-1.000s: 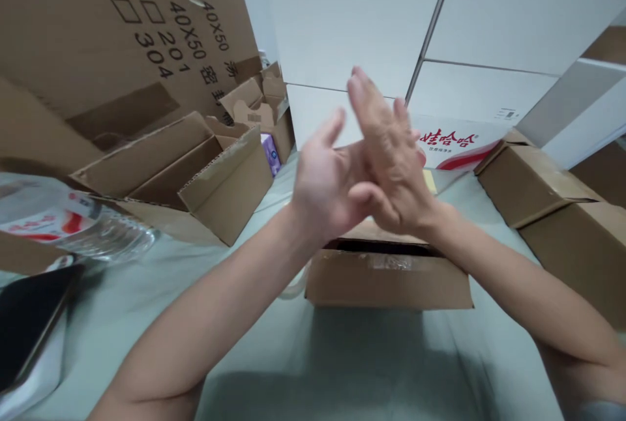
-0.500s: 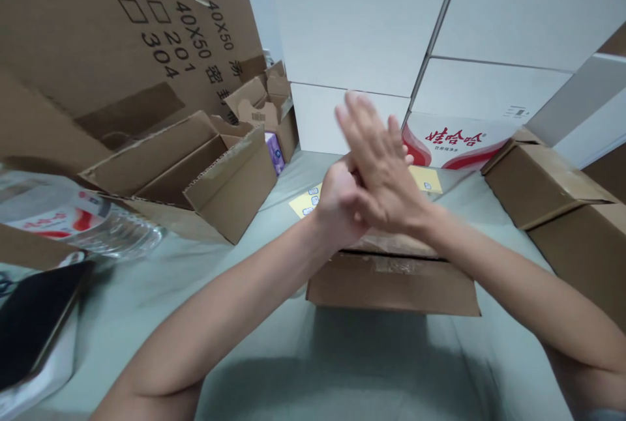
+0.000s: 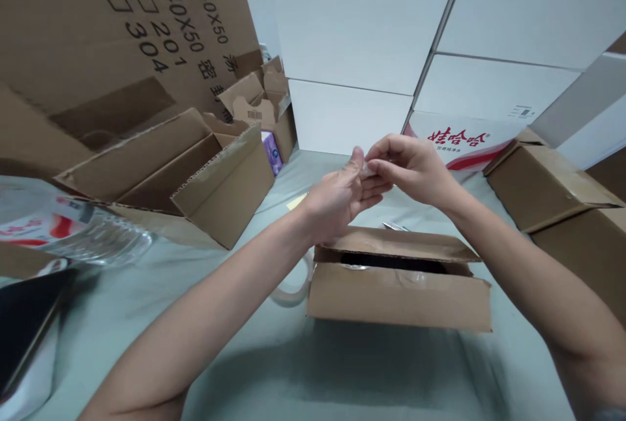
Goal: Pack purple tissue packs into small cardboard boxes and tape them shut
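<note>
Both my hands meet in the air above a small brown cardboard box [image 3: 398, 294] whose top flaps lie partly apart, showing a dark gap. My left hand [image 3: 337, 199] is held palm up with its fingers loosely curled. My right hand [image 3: 411, 168] pinches at the left thumb tip with finger and thumb pressed together. Something small and pale sits between the fingertips; I cannot make out what it is. A roll of clear tape [image 3: 293, 284] lies against the box's left side.
An open cardboard box [image 3: 195, 170] and a large flattened carton [image 3: 122, 30] stand at the left. A plastic water bottle [image 3: 73, 232] and a dark phone [image 3: 24, 326] lie at the near left. White cartons [image 3: 366, 30] line the back. Closed brown boxes [image 3: 548, 180] sit at the right.
My hands were pressed flat palm to palm and sliding against each other. They have dropped lower and come apart, and the right fingers now pinch at the left thumb.
</note>
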Motion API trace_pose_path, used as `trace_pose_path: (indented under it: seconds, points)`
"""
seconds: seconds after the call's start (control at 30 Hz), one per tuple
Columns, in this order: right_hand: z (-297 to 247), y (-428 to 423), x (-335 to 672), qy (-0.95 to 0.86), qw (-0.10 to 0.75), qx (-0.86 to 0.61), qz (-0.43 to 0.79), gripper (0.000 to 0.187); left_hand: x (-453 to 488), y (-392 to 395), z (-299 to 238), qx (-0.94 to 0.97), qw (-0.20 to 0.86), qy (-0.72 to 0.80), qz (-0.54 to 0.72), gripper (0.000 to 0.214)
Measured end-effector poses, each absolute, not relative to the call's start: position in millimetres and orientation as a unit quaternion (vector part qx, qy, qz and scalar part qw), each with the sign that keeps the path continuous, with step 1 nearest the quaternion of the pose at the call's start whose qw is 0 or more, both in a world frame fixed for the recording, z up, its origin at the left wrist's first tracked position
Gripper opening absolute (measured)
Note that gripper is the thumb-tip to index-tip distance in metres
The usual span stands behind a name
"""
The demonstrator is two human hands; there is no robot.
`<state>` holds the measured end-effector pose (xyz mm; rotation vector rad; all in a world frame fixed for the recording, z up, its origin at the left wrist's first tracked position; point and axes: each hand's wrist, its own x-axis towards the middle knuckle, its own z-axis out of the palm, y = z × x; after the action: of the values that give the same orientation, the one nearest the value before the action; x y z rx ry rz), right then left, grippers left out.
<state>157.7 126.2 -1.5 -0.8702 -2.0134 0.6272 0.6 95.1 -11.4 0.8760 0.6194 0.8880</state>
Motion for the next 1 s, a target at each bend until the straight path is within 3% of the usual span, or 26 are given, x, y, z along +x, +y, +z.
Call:
trace_pose_path:
  seconds: [0.07, 0.27, 0.53, 0.8, 1.0]
  points:
    - [-15.6, 146.9, 167.6, -0.756, 0.401, -0.422, 0.299, 0.018, -9.6, 98.1, -17.3, 0.412, 0.736, 0.325, 0.428, 0.042]
    - [-84.9, 228.7, 207.6, -0.662, 0.392, -0.591, 0.244, 0.024, -64.7, 73.2, -23.8, 0.441, 0.564, 0.368, 0.594, 0.043]
    - [-140.6, 295.6, 201.7, -0.624, 0.331, -0.669, 0.230, 0.035, -107.7, 4.9, -66.2, 0.686, 0.374, 0.455, 0.427, 0.029]
    - [-130.4, 282.0, 206.1, -0.637, 0.319, -0.650, 0.264, 0.033, -115.9, -21.9, -82.1, 0.800, 0.214, 0.437, 0.352, 0.043]
    - [-63.7, 187.7, 219.0, -0.698, 0.316, -0.548, 0.335, 0.035, -93.8, -23.3, -73.6, 0.823, 0.146, 0.392, 0.384, 0.041]
